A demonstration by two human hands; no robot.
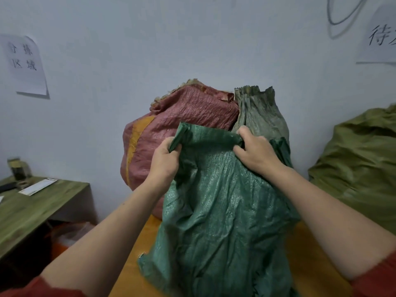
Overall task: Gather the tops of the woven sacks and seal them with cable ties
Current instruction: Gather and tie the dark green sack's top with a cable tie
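— Where is the green sack [214,211]?

— Between both hands, standing on the orange surface [132,264]. The left hand [164,161] has its fingers curled round a bunched fold at the top corner of the sack. The right hand [255,153] pinches the top edge on the other side, thumb in front. The hem is stretched between the two hands.

— Can you see what it holds?

— No. The cloth hangs wrinkled below the hands, and the mouth is turned away, so I cannot tell what is inside.

— And the other sacks?

— Just beyond the left hand a red sack [182,121] with an orange stripe bulges full, its frayed top folded over. Beyond the right hand stands a faded green sack [259,116], its top drawn into pleats with the ragged edge flaring above. Well out past the right hand lies an olive sack [360,163], rumpled and full. Their contents are hidden too.
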